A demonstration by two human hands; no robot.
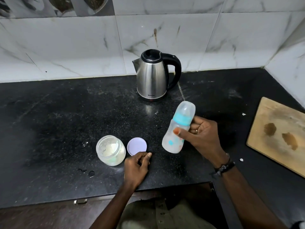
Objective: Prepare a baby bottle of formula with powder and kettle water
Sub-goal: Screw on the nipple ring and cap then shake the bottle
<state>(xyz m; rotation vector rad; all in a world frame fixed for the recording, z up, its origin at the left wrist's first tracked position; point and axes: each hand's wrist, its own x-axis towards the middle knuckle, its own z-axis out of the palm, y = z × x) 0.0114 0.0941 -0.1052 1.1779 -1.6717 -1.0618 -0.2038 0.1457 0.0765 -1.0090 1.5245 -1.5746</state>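
The right hand (200,135) is gripping the capped bottle (179,128) tilted above the counter (57,113), likely for shaking or uncapping. The left hand (137,164) is resting loosely curled, empty, beside the lid (137,146) and open powder jar (110,150). The kettle (152,75) is waiting behind.

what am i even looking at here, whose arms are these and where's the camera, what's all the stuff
There is no machine here. The one picture comes from a camera worn on a person's head, looking down at their own arms. The right hand holds a capped baby bottle, tilted, above a black counter. The left hand rests on the counter with fingers loosely curled, holding nothing, next to a round lid. Beside the lid stands an open jar with white powder in it. A steel kettle stands at the back by the tiled wall, and a wooden board lies on the right.
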